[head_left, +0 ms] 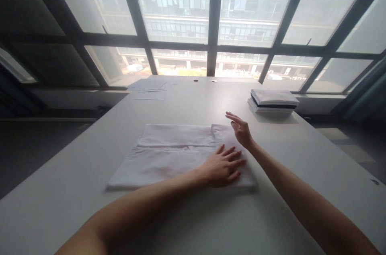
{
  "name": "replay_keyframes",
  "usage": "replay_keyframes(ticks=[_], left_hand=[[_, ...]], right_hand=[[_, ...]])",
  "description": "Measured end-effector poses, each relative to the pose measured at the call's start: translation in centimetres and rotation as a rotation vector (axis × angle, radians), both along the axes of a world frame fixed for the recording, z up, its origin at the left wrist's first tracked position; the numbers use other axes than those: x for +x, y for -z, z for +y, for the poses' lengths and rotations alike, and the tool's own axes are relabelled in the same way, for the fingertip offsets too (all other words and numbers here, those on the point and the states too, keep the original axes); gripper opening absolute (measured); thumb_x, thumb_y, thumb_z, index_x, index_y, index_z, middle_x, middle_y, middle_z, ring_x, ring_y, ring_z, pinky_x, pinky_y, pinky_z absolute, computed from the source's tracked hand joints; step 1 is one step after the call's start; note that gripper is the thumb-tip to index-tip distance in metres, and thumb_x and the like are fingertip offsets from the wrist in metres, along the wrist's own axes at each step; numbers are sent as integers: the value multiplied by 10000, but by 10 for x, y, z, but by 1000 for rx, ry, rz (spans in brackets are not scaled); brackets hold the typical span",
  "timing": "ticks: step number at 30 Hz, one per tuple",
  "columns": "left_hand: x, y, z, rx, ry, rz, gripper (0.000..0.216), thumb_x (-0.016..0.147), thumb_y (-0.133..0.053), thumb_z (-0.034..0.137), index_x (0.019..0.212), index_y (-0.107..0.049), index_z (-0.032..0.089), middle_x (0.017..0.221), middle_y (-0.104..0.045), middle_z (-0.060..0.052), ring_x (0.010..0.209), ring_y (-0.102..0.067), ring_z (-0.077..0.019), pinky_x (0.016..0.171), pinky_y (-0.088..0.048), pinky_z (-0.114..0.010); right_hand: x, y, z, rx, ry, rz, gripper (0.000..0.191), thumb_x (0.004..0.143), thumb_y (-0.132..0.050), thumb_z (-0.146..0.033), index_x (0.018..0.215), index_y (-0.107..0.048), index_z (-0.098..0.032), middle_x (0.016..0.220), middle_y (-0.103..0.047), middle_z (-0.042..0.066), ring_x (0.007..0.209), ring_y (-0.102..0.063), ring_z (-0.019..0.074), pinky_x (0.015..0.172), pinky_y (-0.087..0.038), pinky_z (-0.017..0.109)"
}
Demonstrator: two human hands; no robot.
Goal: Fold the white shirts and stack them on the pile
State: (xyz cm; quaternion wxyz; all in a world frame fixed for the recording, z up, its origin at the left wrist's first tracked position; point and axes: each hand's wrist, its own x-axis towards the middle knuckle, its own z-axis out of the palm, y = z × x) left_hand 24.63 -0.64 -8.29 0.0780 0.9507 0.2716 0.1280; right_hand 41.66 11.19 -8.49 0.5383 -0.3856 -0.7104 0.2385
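Observation:
A white cloth (169,164), folded into a flat rectangle, lies on the white table in front of me. Two of its folded edges meet in a seam that runs across its middle, and a further flap is folded over at its right end. My left hand (224,166) rests palm down on that right end, its fingers spread. Just above the far right corner of the cloth is my right hand (239,126), held edge-on with its fingers stretched out and nothing in them.
A stack of folded white cloths (273,101) with a dark layer in it stands at the table's far right. Sheets of paper (150,89) lie at the far left of the table (193,106). Tall windows (177,6) rise beyond the far edge.

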Motion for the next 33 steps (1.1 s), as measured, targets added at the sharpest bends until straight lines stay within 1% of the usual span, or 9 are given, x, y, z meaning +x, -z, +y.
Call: replay_keyframes(ticks=[4,9,12,17,24,27,30,31,33], left_hand=[[-3,7,-4,76,12,-16,532,1073,-395,470,1544,-491,243,1646,-418,-101,1558,-295,-300,1283,-130,-565],[-1,3,-5,145,17,-4,505,1046,-455,426,1501,-539,223,1554,-526,-121,1529,-333,-305,1291,-97,-546],[1,0,-6,142,16,11,512,1040,-464,420,1506,-527,217,1551,-520,-127,1532,-322,-312,1289,-95,-558],[0,-3,-7,107,7,29,505,1056,-439,434,1506,-526,222,1576,-502,-120,1542,-317,-296,1296,-64,-550],[-16,-4,-31,-60,46,79,611,1084,-365,529,1633,-341,260,1705,-296,-71,1600,-178,-276,1299,-95,-537],[-24,-14,-40,-122,87,93,602,1081,-400,519,1634,-340,289,1698,-312,-61,1594,-197,-276,1300,-100,-541],[-43,-32,-38,-159,139,62,523,1075,-464,398,1594,-420,342,1688,-344,-12,1575,-268,-241,1302,-196,-456],[-53,-38,-35,-150,102,36,517,1067,-479,348,1583,-440,344,1683,-355,-9,1569,-287,-234,1296,-230,-433],[-80,-44,-26,-99,-88,-20,532,1056,-477,286,1585,-440,323,1673,-376,-33,1563,-303,-240,1288,-260,-441]], right_hand=[[-11,12,17,14,-260,-456,457,988,-503,-278,1417,-654,-231,1560,-531,65,1511,-410,233,1249,-349,475],[-18,30,22,4,-320,-817,492,1046,-412,-284,1514,-553,-228,1609,-459,86,1518,-397,240,1258,-309,514],[-18,32,22,11,-316,-858,514,1065,-370,-302,1547,-508,-191,1627,-428,104,1533,-368,240,1267,-288,507],[-18,28,19,-10,-299,-794,501,1045,-410,-291,1517,-546,-196,1602,-469,104,1511,-409,229,1265,-292,484],[-19,30,15,-25,-291,-670,471,1032,-446,-312,1471,-594,-227,1573,-515,69,1484,-452,202,1269,-289,445],[-19,30,14,-23,-292,-671,463,1031,-444,-304,1459,-603,-232,1574,-516,65,1488,-446,209,1262,-300,452],[-20,23,8,4,-239,-749,461,1045,-416,-290,1459,-596,-196,1581,-508,108,1491,-441,233,1254,-299,468],[-21,19,4,18,-184,-793,454,1045,-416,-279,1448,-600,-178,1583,-502,133,1495,-434,254,1254,-282,491],[-25,10,-8,35,-13,-873,433,1039,-418,-249,1406,-623,-145,1581,-492,184,1505,-403,312,1249,-233,563]])
